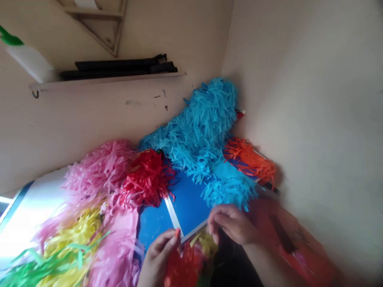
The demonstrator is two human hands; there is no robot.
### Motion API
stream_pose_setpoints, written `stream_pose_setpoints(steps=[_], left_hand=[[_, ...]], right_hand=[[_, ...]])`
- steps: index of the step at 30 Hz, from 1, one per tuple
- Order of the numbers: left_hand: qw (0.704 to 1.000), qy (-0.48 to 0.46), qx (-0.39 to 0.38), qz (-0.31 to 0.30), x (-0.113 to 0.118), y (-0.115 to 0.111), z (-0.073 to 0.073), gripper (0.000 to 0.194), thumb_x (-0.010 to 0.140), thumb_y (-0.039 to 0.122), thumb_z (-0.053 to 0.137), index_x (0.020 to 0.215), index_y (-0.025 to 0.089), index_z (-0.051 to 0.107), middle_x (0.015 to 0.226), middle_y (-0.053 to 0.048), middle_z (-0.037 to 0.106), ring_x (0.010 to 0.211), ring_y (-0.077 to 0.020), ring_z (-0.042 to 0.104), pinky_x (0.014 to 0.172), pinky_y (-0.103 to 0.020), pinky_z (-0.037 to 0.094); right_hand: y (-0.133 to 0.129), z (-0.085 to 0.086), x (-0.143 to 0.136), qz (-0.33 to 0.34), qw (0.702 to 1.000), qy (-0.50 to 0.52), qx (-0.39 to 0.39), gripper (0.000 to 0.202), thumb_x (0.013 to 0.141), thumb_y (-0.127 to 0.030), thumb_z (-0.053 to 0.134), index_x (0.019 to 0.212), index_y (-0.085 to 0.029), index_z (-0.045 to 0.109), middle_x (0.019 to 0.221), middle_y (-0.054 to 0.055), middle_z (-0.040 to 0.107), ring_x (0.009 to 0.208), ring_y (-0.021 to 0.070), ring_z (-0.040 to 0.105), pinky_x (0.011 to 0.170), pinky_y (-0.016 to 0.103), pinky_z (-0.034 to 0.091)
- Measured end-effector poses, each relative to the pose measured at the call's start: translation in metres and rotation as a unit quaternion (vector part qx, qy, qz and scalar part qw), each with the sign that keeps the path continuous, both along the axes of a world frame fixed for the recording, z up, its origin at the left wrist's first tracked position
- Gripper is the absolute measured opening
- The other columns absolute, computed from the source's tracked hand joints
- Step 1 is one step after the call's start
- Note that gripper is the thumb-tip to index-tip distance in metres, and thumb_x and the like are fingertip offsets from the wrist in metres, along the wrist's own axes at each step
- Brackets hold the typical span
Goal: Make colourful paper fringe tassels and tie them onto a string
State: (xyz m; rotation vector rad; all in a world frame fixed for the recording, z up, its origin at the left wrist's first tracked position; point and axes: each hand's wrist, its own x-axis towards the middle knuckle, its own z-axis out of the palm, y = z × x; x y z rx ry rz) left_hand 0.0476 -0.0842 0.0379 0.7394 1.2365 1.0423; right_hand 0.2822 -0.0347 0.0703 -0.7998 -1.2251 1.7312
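My left hand [161, 255] is at the bottom centre, its thumb and fingers pinched on a small piece of red paper [177, 232]. Just right of it, below the blue table edge, hangs a blurred bunch of red paper strips [184, 265], with yellow strips [207, 242] beside it. My right hand [229, 223] is raised above and right of the yellow strips, fingers curled inward; what it holds, if anything, is hidden. Close behind that hand lies the light blue fringed paper [230, 189].
Pink [101, 171], red [146, 177], yellow [76, 231] and green [38, 265] fringes cover the left side. A tall blue fringe pile [209, 115] and orange fringe [251, 159] lie behind on the blue table [188, 199]. A dark-handled tool [281, 234] rests at right. A shelf [113, 80] holds black items.
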Motion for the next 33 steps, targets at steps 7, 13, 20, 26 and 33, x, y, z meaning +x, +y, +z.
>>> stream_pose_setpoints(steps=[7,13,20,26,33], left_hand=[[0.967,-0.241,-0.082,0.032,0.019,0.003,-0.011,0.039,0.059,0.039,0.091,0.070,0.017,0.060,0.059,0.003,0.064,0.053,-0.0077,0.058,0.056,-0.017,0.047],[0.957,-0.273,-0.093,0.041,0.022,0.000,-0.003,0.035,0.062,0.033,0.091,0.071,0.016,0.061,0.060,0.003,0.064,0.055,-0.0077,0.060,0.057,-0.016,0.048],[0.972,-0.223,-0.064,0.041,0.030,-0.006,-0.003,0.029,0.069,0.034,0.086,0.076,0.017,0.063,0.063,0.003,0.066,0.054,-0.0084,0.059,0.054,-0.017,0.045],[0.968,-0.233,-0.080,0.046,0.033,-0.008,0.002,0.032,0.066,0.034,0.088,0.074,0.017,0.063,0.061,0.002,0.065,0.053,-0.0085,0.059,0.054,-0.017,0.045],[0.961,-0.255,-0.100,0.042,0.036,-0.005,0.004,0.034,0.061,0.034,0.091,0.071,0.016,0.064,0.060,0.000,0.066,0.054,-0.0095,0.059,0.054,-0.018,0.047]], right_hand=[[-0.020,0.003,-0.038,0.016,0.958,-0.251,0.135,0.034,0.095,-0.038,0.053,0.081,-0.017,0.076,0.076,0.003,0.068,0.074,0.0154,0.061,0.071,0.025,0.045],[-0.025,-0.001,-0.043,-0.013,0.939,-0.297,0.173,0.033,0.094,-0.025,0.049,0.067,-0.016,0.065,0.067,-0.001,0.061,0.066,0.0121,0.056,0.065,0.022,0.040],[-0.024,0.000,-0.040,-0.015,0.920,-0.337,0.198,0.032,0.094,-0.025,0.047,0.063,-0.018,0.053,0.065,0.000,0.056,0.065,0.0123,0.053,0.062,0.023,0.035],[-0.027,-0.011,-0.040,-0.061,0.898,-0.371,0.228,0.032,0.093,-0.025,0.047,0.061,-0.019,0.047,0.063,0.000,0.055,0.063,0.0121,0.053,0.061,0.024,0.034],[-0.032,-0.013,-0.040,-0.048,0.870,-0.409,0.271,0.025,0.087,-0.017,0.049,0.061,-0.018,0.051,0.064,0.000,0.059,0.061,0.0109,0.054,0.058,0.023,0.031]])
